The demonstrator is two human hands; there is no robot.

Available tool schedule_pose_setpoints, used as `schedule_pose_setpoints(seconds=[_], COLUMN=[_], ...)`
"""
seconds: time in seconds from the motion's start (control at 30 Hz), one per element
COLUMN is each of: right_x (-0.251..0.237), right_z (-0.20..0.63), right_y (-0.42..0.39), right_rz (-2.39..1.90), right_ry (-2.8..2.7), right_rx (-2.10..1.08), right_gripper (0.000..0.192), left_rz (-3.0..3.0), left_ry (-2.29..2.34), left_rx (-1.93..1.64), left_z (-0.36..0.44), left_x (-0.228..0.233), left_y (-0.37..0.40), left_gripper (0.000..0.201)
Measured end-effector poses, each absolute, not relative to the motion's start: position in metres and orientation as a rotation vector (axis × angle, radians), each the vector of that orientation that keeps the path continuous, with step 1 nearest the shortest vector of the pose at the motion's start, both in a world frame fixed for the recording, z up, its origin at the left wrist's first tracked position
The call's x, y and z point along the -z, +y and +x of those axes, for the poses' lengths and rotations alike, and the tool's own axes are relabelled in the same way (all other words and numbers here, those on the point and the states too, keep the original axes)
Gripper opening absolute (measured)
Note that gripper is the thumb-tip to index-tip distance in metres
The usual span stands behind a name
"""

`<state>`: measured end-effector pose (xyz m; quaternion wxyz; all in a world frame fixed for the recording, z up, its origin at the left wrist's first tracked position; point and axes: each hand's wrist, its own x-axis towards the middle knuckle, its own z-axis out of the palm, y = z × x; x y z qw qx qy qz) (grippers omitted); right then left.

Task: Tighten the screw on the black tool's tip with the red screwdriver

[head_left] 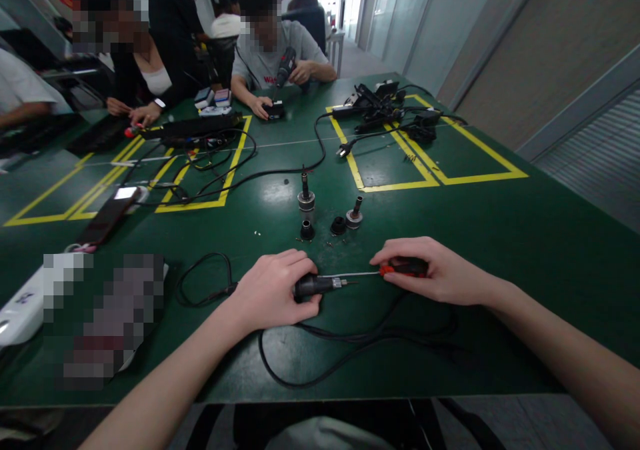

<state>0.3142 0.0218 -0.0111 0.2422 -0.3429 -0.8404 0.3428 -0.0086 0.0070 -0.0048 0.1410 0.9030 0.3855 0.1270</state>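
My left hand [273, 291] grips a black corded tool [314, 285] that lies flat on the green table [500, 237], its metal tip pointing right. My right hand [434, 271] holds a screwdriver with a red and black handle [404, 267]; its thin shaft runs left to the tool's tip. The tool's black cable [350, 343] loops along the near table edge under my arms. Just beyond my hands stand small metal and black parts: a tall fitting [306, 198], a black cap [307, 231], a black ring [339, 226] and a short fitting [355, 217].
Yellow tape outlines [430, 170] mark the table. A phone [107, 215] lies at the left, a white power strip [23, 310] at the near left. Black chargers and cables [385, 107] are piled far right. Across the table several people work; one holds a power drill [285, 69].
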Motion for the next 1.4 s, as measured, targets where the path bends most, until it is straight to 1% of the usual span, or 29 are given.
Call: schedule_pose_setpoints(seconds=[0.17, 0.37, 0.67, 0.93, 1.1, 1.4], right_x=[0.0131, 0.0141, 0.0120, 0.0106, 0.0114, 0.0153], right_z=[0.3127, 0.3107, 0.3155, 0.3112, 0.3119, 0.3127], right_y=[0.0211, 0.0215, 0.0208, 0.0220, 0.0216, 0.0210], right_rz=[-0.914, -0.935, -0.959, -0.991, -1.001, -1.005], right_ry=[-2.318, -2.347, -2.278, -2.328, -2.306, -2.311], right_rx=[-0.903, -0.953, -0.872, -0.948, -0.907, -0.884], right_gripper=[0.019, 0.030, 0.022, 0.030, 0.026, 0.025], left_rz=[2.618, 2.628, 2.626, 2.630, 2.645, 2.642], left_ry=[1.108, 1.106, 1.095, 1.101, 1.101, 1.095], left_rx=[-0.370, -0.368, -0.356, -0.365, -0.375, -0.357], left_z=[-0.0089, -0.0088, -0.0095, -0.0093, -0.0092, -0.0106], left_x=[0.0058, 0.0060, 0.0049, 0.0070, 0.0068, 0.0043], left_y=[0.0071, 0.0071, 0.0076, 0.0076, 0.0072, 0.0075], left_gripper=[0.011, 0.011, 0.010, 0.011, 0.011, 0.012])
